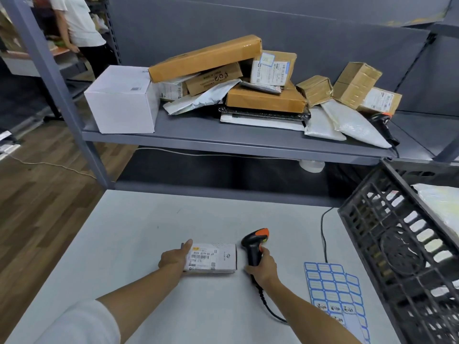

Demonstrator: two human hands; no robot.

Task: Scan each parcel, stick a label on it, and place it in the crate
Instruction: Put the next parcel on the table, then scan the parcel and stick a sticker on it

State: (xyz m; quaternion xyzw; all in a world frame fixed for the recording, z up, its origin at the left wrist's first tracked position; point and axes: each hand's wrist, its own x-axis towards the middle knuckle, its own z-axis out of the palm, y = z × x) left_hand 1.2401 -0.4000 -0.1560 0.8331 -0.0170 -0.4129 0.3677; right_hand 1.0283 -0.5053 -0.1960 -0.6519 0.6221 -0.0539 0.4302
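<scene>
The parcel (212, 257), a small white box, lies flat on the table (129, 224) with its barcode facing up, between the two hands. The step in hand looks like the scan. To do it well, the box should stay flat and steady, barcode uncovered, and the scanner's head should tip down toward the code instead of pointing away over the table.

The left hand (173, 256) holds the parcel's left end, thumb laid along the far edge and the fingers hidden behind or under the box; how far they curl cannot be told. The right hand (262, 265), just right of the parcel, is wrapped around the handle of the scanner (254, 247), with a finger near the orange trigger.

Just right of that hand lies the label sheet (334, 291), and beyond it the crate (397, 244). Ahead of both hands, more parcels are piled on the shelf (198, 137).
</scene>
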